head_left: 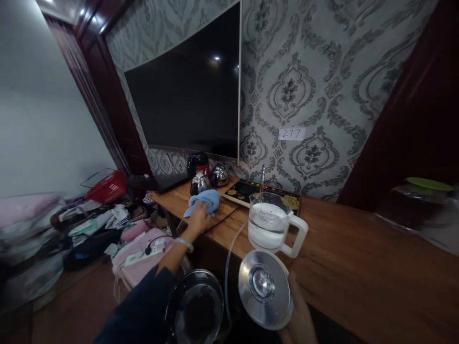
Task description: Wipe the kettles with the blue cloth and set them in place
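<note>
My left hand (201, 215) reaches across the wooden tabletop with its fingers closed on a crumpled blue cloth (210, 198). In front of me, my right hand (299, 310) grips the edge of a round silver lid (247, 291) with a shiny raised centre, its face tilted toward me. Just behind the lid stands a clear glass jug (267, 231) with a white handle, partly filled with water. A thin metal spout (262, 179) rises above the jug's rim. Two small silver kettles (200, 184) sit beyond the cloth.
A black panel with gold flowers (244, 191) lies behind the jug. Below the table's front edge is a dark round glass-topped container (199, 306), beside a clear tube (227, 272). A green-lidded glass vessel (405, 205) stands right. Clothes and a red basket (107, 188) are left.
</note>
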Demonstrator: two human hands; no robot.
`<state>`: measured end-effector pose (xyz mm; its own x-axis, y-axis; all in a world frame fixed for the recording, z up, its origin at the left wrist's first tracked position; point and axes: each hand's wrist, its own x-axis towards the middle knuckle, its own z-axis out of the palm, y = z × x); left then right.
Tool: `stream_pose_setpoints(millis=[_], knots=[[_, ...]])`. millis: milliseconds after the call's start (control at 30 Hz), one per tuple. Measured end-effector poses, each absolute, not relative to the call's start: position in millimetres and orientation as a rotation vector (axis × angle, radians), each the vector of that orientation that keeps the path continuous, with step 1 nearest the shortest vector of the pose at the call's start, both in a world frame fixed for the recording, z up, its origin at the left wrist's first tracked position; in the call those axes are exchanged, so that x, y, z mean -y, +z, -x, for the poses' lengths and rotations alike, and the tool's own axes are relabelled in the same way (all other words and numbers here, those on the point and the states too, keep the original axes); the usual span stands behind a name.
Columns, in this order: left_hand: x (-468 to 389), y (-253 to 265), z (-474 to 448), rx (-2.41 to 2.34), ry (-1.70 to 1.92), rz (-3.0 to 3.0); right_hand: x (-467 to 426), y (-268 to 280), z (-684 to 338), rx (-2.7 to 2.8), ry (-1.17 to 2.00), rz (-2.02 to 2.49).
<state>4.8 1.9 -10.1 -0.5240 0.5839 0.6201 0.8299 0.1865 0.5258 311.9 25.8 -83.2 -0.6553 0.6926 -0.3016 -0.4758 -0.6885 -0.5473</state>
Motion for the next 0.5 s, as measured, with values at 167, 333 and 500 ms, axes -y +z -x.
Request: stream_pose_setpoints(millis=[167,333,500], knots=[[30.1,-44.5,-111.7,2.352,-1.754,1.817,-25.0,-79.1,-299.0,0.516,2.343,0.631],[56.3,-74.1,-166.5,2.332,-3.075,1.307,-21.6,-87.9,-292.5,0.526,2.433,0.617],[68.1,-89.1,-166.0,2.364,-3.449,0.753,-18.7,-91.2,-294.7,0.696,2.390,0.737]])
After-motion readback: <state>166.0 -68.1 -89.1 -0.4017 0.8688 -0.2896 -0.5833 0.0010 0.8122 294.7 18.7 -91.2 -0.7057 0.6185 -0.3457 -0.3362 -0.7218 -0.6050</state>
